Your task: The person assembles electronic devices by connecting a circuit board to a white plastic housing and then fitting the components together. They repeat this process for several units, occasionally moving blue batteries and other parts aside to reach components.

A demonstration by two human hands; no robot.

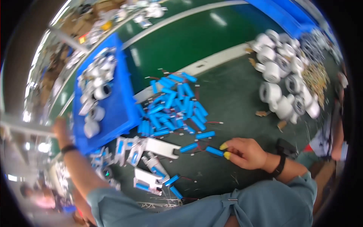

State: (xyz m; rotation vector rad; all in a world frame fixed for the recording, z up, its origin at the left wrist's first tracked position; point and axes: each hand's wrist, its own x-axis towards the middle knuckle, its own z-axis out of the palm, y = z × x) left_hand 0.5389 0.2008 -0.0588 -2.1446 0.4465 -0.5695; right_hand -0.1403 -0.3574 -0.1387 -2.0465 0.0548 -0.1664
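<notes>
My right hand (245,153), with yellow covers on its thumb and fingertip, pinches the end of a blue cylindrical battery (214,151) low over the dark green table. Two more blue batteries lie just to its left, by a loose pile of blue batteries (170,102) with thin wires and small white plugs. My left hand (61,128) is stretched out to the far left, beside the outer side of a blue bin (128,109). Its fingers are blurred. White plastic housings (160,147), some with a blue battery inside, lie between my arms.
White round-headed parts (272,72) are heaped at the right, beside tan scraps (315,77) and grey pieces (314,43). More white parts (98,79) sit in the blue bin. A pale strip (211,60) crosses the table. At the right edge another person's arm (337,132) shows.
</notes>
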